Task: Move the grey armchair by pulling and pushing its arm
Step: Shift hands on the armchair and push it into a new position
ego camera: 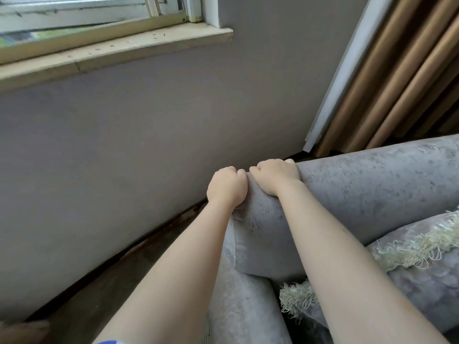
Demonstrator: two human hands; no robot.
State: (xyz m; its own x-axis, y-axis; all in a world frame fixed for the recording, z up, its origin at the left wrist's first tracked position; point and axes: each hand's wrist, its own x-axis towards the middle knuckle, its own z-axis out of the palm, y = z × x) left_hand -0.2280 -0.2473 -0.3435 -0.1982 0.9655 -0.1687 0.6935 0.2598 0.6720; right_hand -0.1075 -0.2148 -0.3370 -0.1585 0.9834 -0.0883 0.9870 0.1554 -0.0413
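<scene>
The grey armchair (367, 189) fills the lower right of the head view, covered in mottled velvet. Its padded corner (258, 219) rises at the centre, close to the wall. My left hand (227, 186) is clenched on the left side of that corner, fingers curled over its top edge. My right hand (275, 173) grips the same top edge just to the right, fingers hooked over the far side and hidden. Both forearms reach up from the bottom of the view.
A grey wall (124, 145) stands close on the left, with a window sill (111, 50) above. Brown curtains (402, 78) hang at the top right. A narrow strip of dark floor (119, 276) runs between wall and chair. A fringed cushion (419, 247) lies on the seat.
</scene>
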